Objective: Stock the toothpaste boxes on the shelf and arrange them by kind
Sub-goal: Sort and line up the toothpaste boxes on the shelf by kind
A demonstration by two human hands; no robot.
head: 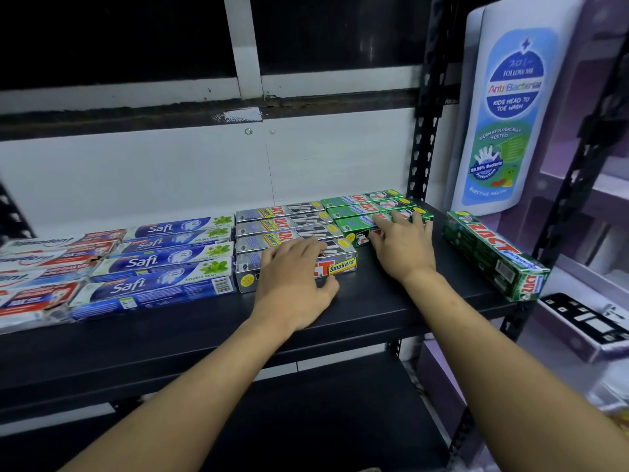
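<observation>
Head: left hand [293, 276] atop front silver box [341, 264]

Both your arms reach forward, bare and nearly straight. Your left forearm [190, 386] rises from the lower left and your right forearm [503, 356] from the lower right, so they converge slightly. Your left hand [294, 279] is palm down. Its fingers [306, 247] lie fairly straight and a little spread on top of a silver box [342, 264], and the thumb [332, 286] is bent against that box's front face. Your right hand [403, 245] sits further forward and apart from the left, also palm down with the wrist straight. Its fingers are extended and spread flat on a green box [354, 235]. Neither hand wraps round anything.
</observation>
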